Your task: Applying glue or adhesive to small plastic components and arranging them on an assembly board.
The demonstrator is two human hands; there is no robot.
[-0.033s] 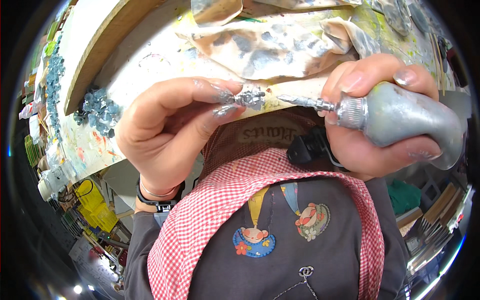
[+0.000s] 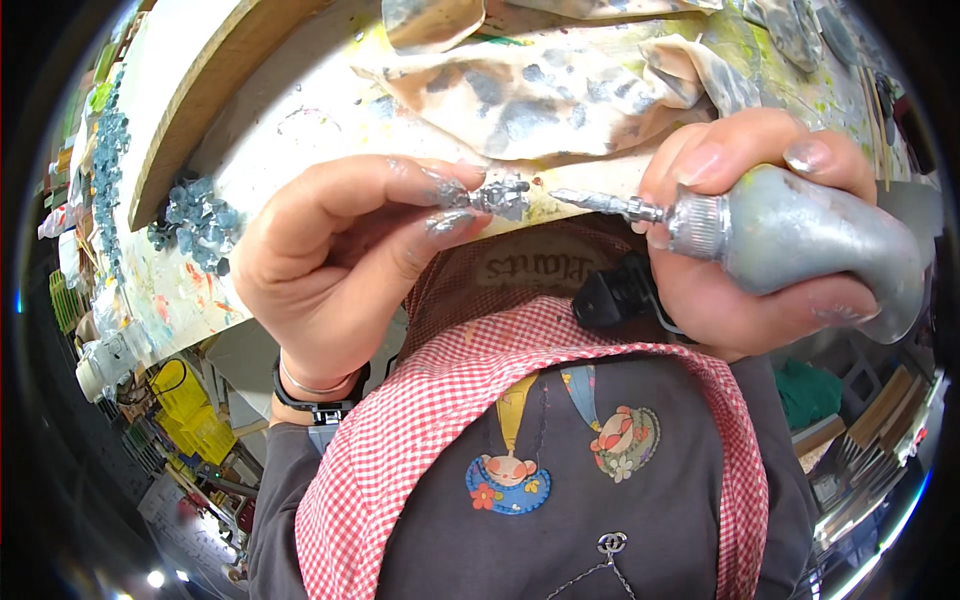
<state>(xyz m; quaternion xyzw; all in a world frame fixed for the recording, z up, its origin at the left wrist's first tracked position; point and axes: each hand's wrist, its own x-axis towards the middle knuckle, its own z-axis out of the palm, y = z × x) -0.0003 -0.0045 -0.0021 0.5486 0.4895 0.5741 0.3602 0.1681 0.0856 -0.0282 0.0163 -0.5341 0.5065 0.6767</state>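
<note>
My left hand (image 2: 325,255) pinches a small silver-grey figurine-like piece (image 2: 505,199) between thumb and forefinger; silver paint marks the fingertips. Wrapped in my right hand (image 2: 705,300) is a soft grey squeeze bottle (image 2: 825,235), lying on its side and dented by the thumb. Its ribbed collar (image 2: 697,227) leads to a thin paint-coated nozzle (image 2: 590,202) that points left at the small piece, a short gap apart from it. Fine details of the piece are too small to make out.
A paint-spotted cloth (image 2: 540,95) lies across the white table (image 2: 300,95) beyond my hands. Blue-grey small pieces (image 2: 200,222) are heaped at the left beside a curved-looking wooden strip (image 2: 190,105). Below the table's left edge stands a yellow basket (image 2: 190,410).
My right hand has shifted the bottle very slightly left, bringing the nozzle tip a little nearer the small piece. My left hand looks still.
</note>
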